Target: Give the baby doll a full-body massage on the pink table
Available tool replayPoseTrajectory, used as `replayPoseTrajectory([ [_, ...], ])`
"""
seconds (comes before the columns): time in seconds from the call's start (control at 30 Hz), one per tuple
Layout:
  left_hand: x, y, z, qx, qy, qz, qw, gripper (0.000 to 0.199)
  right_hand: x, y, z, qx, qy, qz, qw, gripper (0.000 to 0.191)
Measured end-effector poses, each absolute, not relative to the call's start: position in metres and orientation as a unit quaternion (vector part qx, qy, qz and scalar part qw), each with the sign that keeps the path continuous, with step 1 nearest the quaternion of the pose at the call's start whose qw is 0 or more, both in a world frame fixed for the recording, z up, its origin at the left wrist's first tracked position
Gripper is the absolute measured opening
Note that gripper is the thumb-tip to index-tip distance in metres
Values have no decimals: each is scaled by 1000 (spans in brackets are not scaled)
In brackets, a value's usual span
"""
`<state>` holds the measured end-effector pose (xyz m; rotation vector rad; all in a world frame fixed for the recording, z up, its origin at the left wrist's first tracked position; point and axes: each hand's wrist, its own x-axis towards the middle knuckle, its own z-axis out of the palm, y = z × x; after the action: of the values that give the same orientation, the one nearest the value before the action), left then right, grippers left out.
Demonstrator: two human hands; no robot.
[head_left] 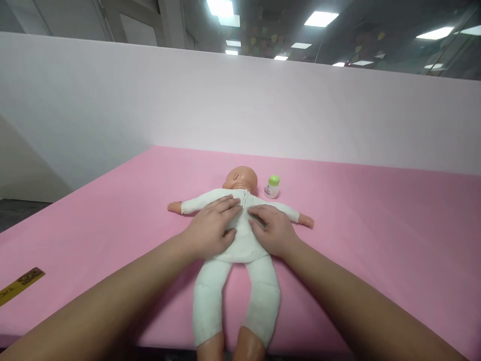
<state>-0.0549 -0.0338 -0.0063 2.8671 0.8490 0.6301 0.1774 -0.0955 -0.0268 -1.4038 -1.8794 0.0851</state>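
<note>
A baby doll [243, 243] with a white cloth body lies on the pink padded table, its arms stretched out to both sides. Its bare head is turned toward the left, and a seam runs down from the neck, so its back seems to face up. My left hand [214, 225] rests flat on the left half of the torso with its fingers extended. On the right half lies my right hand [273, 228], its fingers slightly bent and apart, pressing on the cloth. Beside the doll's head stands a small jar [272, 187] with a green lid, touched by neither hand.
The pink table [376, 225] reaches back to a white wall panel [240, 105]. A yellow label strip [20, 286] is stuck near the left front edge. The doll's lower legs hang over or reach the front edge. Dark glass above the panel reflects ceiling lights.
</note>
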Motion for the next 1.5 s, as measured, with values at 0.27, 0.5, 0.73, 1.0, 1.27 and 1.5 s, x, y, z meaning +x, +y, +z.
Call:
replayPoseTrajectory([
  [0.27, -50, -34, -2, 941, 282, 168, 82, 58, 178, -94, -23, -573, -747, 110, 318, 36],
  [0.5, -52, -32, -2, 943, 274, 170, 76, 60, 178, -95, -24, -563, -745, 99, 344, 37],
  [0.73, -53, -26, -9, 946, 280, 155, 50, 82, 181, -87, -34, -566, -751, 62, 335, 60],
  [1.0, -49, -20, -7, 947, 273, 138, 98, 76, 180, -88, -23, -572, -759, 115, 289, 58],
  [1.27, -51, -19, -20, 928, 326, 166, 70, 96, 184, -81, -40, -579, -749, 71, 315, 75],
  [1.5, -51, -9, -27, 928, 320, 141, 126, 86, 186, -77, -37, -575, -755, 135, 284, 70],
])
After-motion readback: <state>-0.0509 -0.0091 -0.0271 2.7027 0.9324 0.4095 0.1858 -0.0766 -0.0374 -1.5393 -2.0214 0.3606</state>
